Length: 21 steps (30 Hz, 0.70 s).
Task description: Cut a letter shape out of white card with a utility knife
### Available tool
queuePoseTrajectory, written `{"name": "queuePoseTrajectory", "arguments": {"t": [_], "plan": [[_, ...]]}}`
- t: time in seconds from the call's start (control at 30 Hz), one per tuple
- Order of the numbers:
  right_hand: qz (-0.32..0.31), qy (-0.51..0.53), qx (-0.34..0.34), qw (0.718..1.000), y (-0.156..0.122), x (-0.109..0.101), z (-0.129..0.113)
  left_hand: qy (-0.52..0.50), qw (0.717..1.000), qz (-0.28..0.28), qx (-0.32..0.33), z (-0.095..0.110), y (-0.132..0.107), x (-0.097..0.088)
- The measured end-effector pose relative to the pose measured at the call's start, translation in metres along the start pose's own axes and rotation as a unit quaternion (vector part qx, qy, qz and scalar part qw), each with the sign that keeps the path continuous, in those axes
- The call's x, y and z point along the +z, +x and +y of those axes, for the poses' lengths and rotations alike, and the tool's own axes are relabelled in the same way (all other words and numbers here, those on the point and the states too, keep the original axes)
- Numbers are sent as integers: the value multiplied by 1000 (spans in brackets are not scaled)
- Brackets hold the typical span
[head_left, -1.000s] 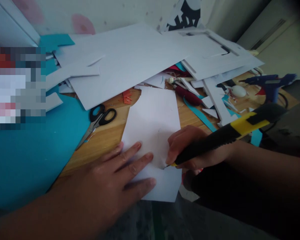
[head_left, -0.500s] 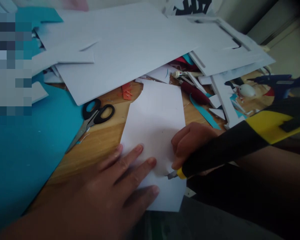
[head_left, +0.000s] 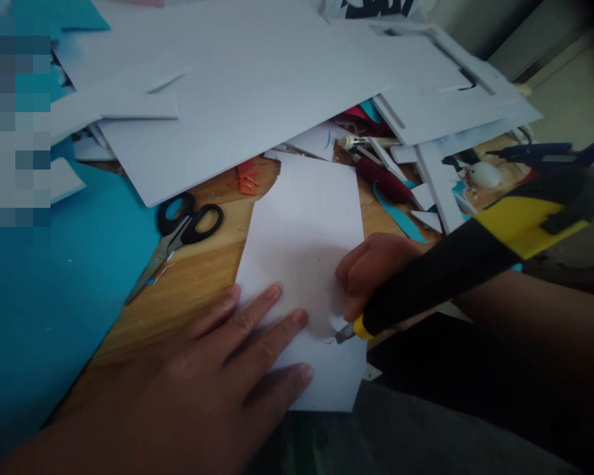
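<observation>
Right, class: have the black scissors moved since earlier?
No. The scissors sit just as far left of the orange scraps; only the camera shifted.

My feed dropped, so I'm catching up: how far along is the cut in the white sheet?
Done: only a short curved cut shows beside the tip of the utility knife. In hand: the left hand presses the white sheet flat; the right hand grips the knife, tip on the sheet. Left: the sheet's upper part looks uncut.

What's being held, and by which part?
The right hand grips the black-and-yellow utility knife low on its handle, near the blade; the left hand just presses the white sheet flat.
</observation>
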State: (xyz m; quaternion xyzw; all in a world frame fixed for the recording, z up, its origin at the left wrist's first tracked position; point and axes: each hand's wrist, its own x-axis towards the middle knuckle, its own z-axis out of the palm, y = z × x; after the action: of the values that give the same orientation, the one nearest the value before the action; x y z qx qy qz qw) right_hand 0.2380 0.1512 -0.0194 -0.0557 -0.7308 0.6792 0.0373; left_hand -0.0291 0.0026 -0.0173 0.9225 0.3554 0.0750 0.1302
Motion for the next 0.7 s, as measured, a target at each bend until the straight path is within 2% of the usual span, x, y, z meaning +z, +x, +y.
{"name": "queuePoseTrajectory", "arguments": {"t": [0.17, 0.27, 0.37, 0.57, 0.7], "plan": [[-37, -37, 48, 997, 11, -4, -18, 32, 999, 9, 23, -2, 2, 2], [-67, -67, 51, 994, 21, -6, -29, 43, 999, 1, 28, -2, 1, 1], [-74, -74, 46, 993, 27, -8, -30, 57, 997, -6, 56, -3, 1, -2], [-56, 39, 69, 995, 29, -10, -22, 62, 996, -29, 57, -3, 2, -5], [-72, 70, 97, 990, 32, -14, -24, 70, 995, -21, 64, -3, 2, -5]]}}
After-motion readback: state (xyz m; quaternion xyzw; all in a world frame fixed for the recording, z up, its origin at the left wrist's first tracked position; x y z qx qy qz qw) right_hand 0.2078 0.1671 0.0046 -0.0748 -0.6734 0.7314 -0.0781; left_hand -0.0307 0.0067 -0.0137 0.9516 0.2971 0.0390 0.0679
